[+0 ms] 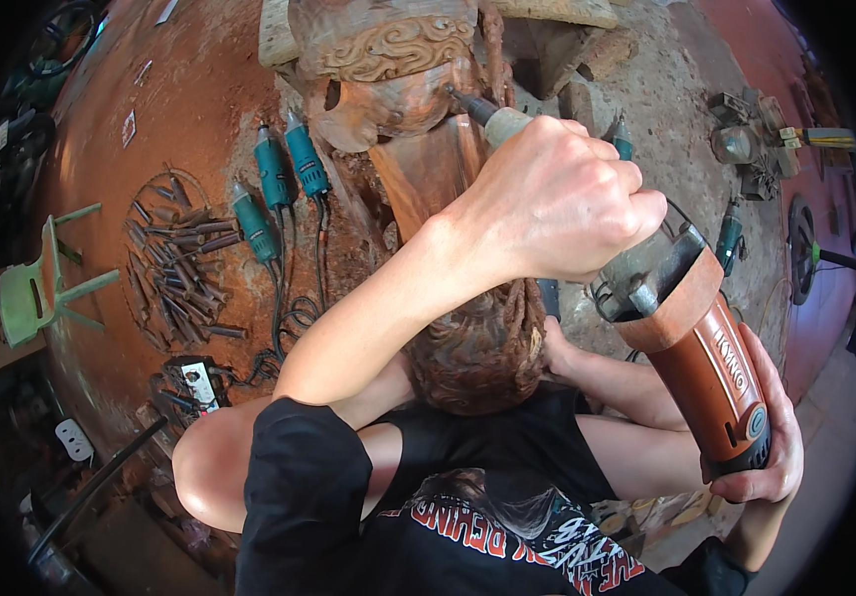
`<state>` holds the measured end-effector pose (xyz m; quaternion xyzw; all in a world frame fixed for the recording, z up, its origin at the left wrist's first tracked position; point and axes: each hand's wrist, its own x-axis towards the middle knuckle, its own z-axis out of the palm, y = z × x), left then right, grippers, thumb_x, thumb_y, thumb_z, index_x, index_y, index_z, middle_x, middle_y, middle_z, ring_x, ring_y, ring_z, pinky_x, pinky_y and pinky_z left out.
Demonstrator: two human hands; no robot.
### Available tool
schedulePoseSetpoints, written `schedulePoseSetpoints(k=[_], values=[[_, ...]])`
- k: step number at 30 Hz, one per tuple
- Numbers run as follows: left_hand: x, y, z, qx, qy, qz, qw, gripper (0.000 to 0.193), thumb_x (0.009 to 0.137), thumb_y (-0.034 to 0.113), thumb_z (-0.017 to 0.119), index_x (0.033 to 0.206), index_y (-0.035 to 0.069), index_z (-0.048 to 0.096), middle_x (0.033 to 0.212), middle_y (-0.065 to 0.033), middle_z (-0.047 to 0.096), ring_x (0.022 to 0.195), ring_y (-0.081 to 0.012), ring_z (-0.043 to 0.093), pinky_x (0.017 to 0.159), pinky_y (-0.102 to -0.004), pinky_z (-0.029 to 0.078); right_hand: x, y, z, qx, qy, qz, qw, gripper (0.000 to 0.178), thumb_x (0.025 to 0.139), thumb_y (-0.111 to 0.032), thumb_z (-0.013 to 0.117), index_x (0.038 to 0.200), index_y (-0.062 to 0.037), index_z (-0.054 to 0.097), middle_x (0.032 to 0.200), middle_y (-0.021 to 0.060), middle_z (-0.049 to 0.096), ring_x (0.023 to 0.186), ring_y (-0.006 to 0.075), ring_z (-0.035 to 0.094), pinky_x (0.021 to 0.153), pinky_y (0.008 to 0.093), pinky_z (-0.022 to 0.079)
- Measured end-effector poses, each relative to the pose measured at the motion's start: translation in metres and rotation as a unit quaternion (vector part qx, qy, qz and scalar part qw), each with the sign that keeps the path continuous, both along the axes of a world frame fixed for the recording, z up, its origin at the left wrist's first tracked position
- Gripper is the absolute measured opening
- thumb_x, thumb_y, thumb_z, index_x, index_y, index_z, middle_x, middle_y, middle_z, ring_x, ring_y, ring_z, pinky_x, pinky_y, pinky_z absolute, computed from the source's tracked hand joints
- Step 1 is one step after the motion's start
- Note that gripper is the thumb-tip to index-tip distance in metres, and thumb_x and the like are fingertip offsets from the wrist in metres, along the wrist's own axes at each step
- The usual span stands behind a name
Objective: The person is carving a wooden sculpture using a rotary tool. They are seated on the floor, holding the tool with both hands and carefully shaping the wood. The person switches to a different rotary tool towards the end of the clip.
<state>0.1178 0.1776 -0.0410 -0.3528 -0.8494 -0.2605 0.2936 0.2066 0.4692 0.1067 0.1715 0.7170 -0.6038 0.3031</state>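
Observation:
Both my hands hold a long electric carving tool (711,363) with an orange body and a grey metal front. My left hand (577,199) reaches across and is wrapped around its front part. Its orange body rests in my right hand (771,447), fingers curled around the rear end. The dark narrow tip meets a large brown wood carving (388,109), just below a band of carved swirls. The exact shape of the tip is too small to tell. The carving extends down between my bent legs, where its near end (477,368) is rough and ridged.
Teal rotary tools (271,169) with black cables lie left of the carving. Beyond them is a pile of chisel-like bits (179,268). A green plastic chair (40,283) stands far left, and a power strip (197,385) lies nearer. Another teal tool (729,238) is at right.

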Motion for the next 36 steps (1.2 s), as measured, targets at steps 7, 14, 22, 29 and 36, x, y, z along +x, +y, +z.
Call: schedulePoseSetpoints(k=[7, 14, 22, 29, 36], values=[[-0.007, 0.007, -0.003, 0.004, 0.015, -0.008, 1.000, 0.011, 0.072, 0.019, 0.067, 0.070, 0.014, 0.057, 0.061, 0.0002, 0.054, 0.060, -0.0196, 0.064, 0.053, -0.0340, 0.050, 0.004, -0.010, 0.007, 0.011, -0.009, -0.022, 1.000, 0.139, 0.039, -0.015, 0.087, 0.159, 0.0117, 0.022, 0.153, 0.0298, 0.045, 0.140, 0.0355, 0.051, 0.118, 0.0422, 0.038], [0.000, 0.027, 0.014, 0.157, 0.122, 0.068, 0.978, 0.014, 0.069, 0.019, 0.070, 0.065, 0.016, 0.057, 0.059, 0.0027, 0.046, 0.055, -0.0146, 0.057, 0.049, -0.0301, 0.045, 0.040, 0.111, -0.021, -0.090, 0.414, -0.116, 0.898, 0.122, 0.056, -0.040, 0.094, 0.152, 0.0073, 0.036, 0.146, 0.0270, 0.051, 0.131, 0.0367, 0.056, 0.115, 0.0534, 0.042], [0.015, 0.031, 0.013, 0.267, 0.143, 0.073, 0.950, 0.012, 0.068, 0.016, 0.074, 0.070, 0.015, 0.062, 0.065, 0.0028, 0.055, 0.058, -0.0146, 0.059, 0.053, -0.0288, 0.047, 0.020, 0.015, -0.021, -0.125, 0.764, 0.102, 0.625, 0.097, 0.067, -0.052, 0.090, 0.139, -0.0027, 0.048, 0.132, 0.0171, 0.057, 0.128, 0.0313, 0.054, 0.116, 0.0512, 0.038], [0.012, 0.020, 0.004, 0.311, 0.158, 0.055, 0.936, 0.013, 0.069, 0.002, 0.075, 0.072, 0.010, 0.065, 0.069, -0.0011, 0.062, 0.063, -0.0179, 0.065, 0.057, -0.0301, 0.054, 0.019, -0.027, -0.032, -0.301, 0.756, 0.081, 0.576, 0.087, 0.068, -0.046, 0.090, 0.133, -0.0063, 0.049, 0.126, 0.0118, 0.058, 0.122, 0.0265, 0.056, 0.113, 0.0481, 0.040], [0.006, 0.017, -0.004, 0.325, 0.169, 0.066, 0.928, 0.012, 0.070, 0.005, 0.077, 0.072, 0.009, 0.066, 0.069, -0.0017, 0.063, 0.063, -0.0183, 0.066, 0.057, -0.0308, 0.054, 0.009, -0.044, -0.043, -0.359, 0.745, 0.077, 0.557, 0.078, 0.068, -0.040, 0.091, 0.127, -0.0099, 0.050, 0.120, 0.0065, 0.059, 0.117, 0.0217, 0.058, 0.110, 0.0449, 0.041]])
